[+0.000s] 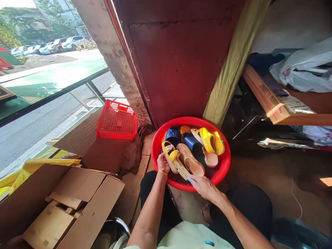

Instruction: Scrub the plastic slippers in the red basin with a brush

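My left hand point(163, 164) grips a yellow slipper point(169, 156) with a cartoon figure on its strap, tilted at the near left side of a red basin point(226, 166). In my right hand point(203, 186) is the blue handle of a scrub brush point(182, 169). Its pale bristles lie against the slipper's footbed. Beside it in the basin rest a beige sandal point(190, 160) and a second beige sandal point(210, 159). Farther back are a blue slipper point(172, 135), a dark blue slipper point(190, 141) and yellow clogs point(207, 139). Other footwear is partly covered.
A red plastic crate point(117, 121) stands on cardboard to the left. An open cardboard box point(95, 211) is at the near left. Behind the basin rises a dark red door point(178, 65) beside a yellowish curtain point(234, 58). A wooden shelf point(280, 107) juts out on the right.
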`<state>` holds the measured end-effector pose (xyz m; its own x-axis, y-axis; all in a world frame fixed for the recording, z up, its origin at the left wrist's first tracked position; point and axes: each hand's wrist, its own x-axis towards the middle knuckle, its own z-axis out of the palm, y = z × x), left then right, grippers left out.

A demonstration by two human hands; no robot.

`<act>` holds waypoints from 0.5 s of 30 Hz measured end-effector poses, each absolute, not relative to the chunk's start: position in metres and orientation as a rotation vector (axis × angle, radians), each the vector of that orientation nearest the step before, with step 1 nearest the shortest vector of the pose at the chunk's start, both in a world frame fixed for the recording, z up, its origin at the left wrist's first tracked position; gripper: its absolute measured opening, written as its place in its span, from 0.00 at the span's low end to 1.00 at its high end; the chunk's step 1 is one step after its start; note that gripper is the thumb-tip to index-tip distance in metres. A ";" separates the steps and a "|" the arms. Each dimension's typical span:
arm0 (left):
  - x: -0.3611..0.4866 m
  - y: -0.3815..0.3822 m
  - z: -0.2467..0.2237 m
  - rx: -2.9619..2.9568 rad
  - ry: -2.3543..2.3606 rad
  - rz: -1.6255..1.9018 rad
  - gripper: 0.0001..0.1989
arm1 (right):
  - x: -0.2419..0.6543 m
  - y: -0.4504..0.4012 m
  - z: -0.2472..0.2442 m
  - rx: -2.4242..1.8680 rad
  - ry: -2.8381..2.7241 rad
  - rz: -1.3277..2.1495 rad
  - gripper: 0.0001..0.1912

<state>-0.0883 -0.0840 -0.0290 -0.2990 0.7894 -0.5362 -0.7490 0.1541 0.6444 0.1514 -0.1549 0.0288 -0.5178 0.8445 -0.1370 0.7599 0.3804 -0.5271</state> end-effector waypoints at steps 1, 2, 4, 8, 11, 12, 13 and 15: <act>-0.089 -0.083 -0.029 0.042 1.124 1.535 0.12 | 0.157 -0.157 0.027 -1.456 -2.439 0.822 0.21; -0.088 -0.081 -0.029 0.038 1.128 1.542 0.11 | 0.159 -0.158 0.027 -1.469 -2.403 0.811 0.20; -0.085 -0.081 -0.029 0.050 1.130 1.532 0.12 | 0.157 -0.158 0.026 -1.502 -2.348 0.770 0.20; -0.079 -0.085 -0.023 0.099 1.066 1.484 0.19 | 0.142 -0.159 0.020 -1.423 -2.306 0.725 0.21; -0.076 -0.088 -0.017 0.125 0.950 1.498 0.27 | 0.137 -0.163 0.016 -1.397 -2.259 0.694 0.21; -0.076 -0.088 -0.016 0.128 0.931 1.517 0.29 | 0.138 -0.164 0.017 -1.405 -2.246 0.681 0.21; -0.076 -0.087 -0.015 0.127 0.921 1.527 0.31 | 0.139 -0.164 0.018 -1.412 -2.235 0.668 0.21; -0.077 -0.085 -0.015 0.116 0.922 1.520 0.32 | 0.144 -0.161 0.026 -1.401 -2.217 0.650 0.20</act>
<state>-0.0769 -0.0852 -0.0154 -0.2043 0.8750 -0.4389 -0.7937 0.1144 0.5974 0.1437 -0.1608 0.0265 -0.3924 0.9130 0.1116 0.7082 0.3773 -0.5967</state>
